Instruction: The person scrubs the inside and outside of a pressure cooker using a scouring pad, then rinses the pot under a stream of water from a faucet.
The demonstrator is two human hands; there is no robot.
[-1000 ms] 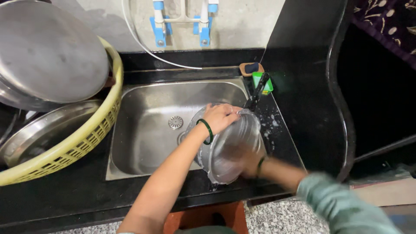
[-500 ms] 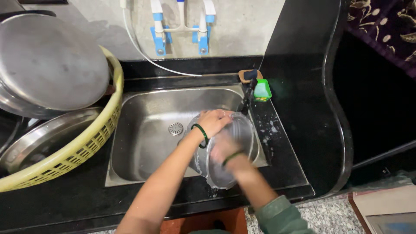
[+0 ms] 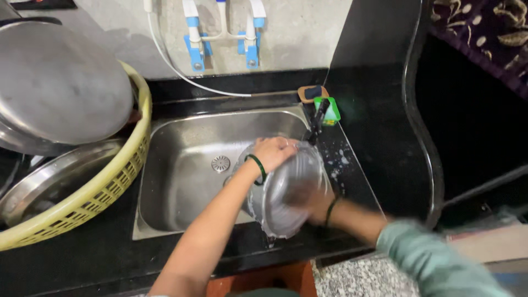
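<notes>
A round steel vessel [image 3: 286, 184] is tilted on its side over the right half of a steel sink [image 3: 187, 165]. My left hand [image 3: 273, 152], with a dark bangle at the wrist, grips the vessel's upper rim. My right hand [image 3: 305, 199] is blurred and lies inside the vessel's lower part against its inner surface; whether it holds a scrubber I cannot tell. A black tap [image 3: 317, 118] stands just beyond the vessel at the sink's back right corner.
A yellow basket [image 3: 118, 176] on the left holds large steel plates and a big steel lid [image 3: 58, 93]. A green scrub pad [image 3: 331, 110] and soap dish sit by the tap. White foam flecks lie on the black counter [image 3: 374, 143]. A white hose runs along the wall.
My right hand has shifted inside the vessel, from near the rim's lower right toward the lower middle, in a rubbing motion. My left hand keeps its grip on the upper rim.
</notes>
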